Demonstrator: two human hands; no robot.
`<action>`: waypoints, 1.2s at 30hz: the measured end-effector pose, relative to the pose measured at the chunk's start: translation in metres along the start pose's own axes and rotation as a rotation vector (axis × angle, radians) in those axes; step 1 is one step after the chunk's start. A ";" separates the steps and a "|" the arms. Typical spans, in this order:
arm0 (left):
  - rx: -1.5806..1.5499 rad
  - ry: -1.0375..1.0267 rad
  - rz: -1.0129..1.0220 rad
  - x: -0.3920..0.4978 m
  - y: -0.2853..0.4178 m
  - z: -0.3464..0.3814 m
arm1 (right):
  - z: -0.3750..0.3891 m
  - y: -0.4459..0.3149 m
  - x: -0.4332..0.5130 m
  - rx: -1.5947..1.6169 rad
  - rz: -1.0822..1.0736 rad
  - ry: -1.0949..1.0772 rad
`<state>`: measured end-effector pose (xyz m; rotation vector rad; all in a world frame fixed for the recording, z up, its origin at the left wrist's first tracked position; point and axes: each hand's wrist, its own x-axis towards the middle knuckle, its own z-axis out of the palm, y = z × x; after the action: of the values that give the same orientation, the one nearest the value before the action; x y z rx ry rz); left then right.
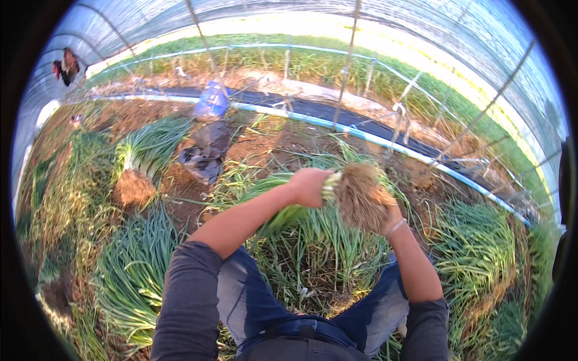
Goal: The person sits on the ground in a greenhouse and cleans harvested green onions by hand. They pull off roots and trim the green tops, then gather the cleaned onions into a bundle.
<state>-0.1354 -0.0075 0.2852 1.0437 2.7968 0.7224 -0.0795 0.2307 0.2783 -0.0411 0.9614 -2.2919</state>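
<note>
My left hand grips a bunch of green onions around the pale stems, holding it sideways above the ground between my knees. The green leaves trail out to the left, behind my forearm. A thick, brown mass of dry roots hangs at the bunch's right end. My right hand is against the right side of these roots, its fingers blurred and partly hidden, so their grip is unclear. Below the bunch lies a heap of loose green onions with dry leaves among them.
Another bundle of green onions lies at left, roots towards me. More piles flank my left and right legs. Beyond are a black plastic sheet, a blue container, a light-blue rail and greenhouse poles.
</note>
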 end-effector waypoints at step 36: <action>-0.175 -0.062 -0.172 0.057 -0.019 0.037 | -0.004 -0.004 0.069 -1.956 -1.308 0.690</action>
<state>-0.1824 0.0309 0.2491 0.7720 2.6712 0.8774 -0.1367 0.1957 0.2634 -0.9007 3.8576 -0.8367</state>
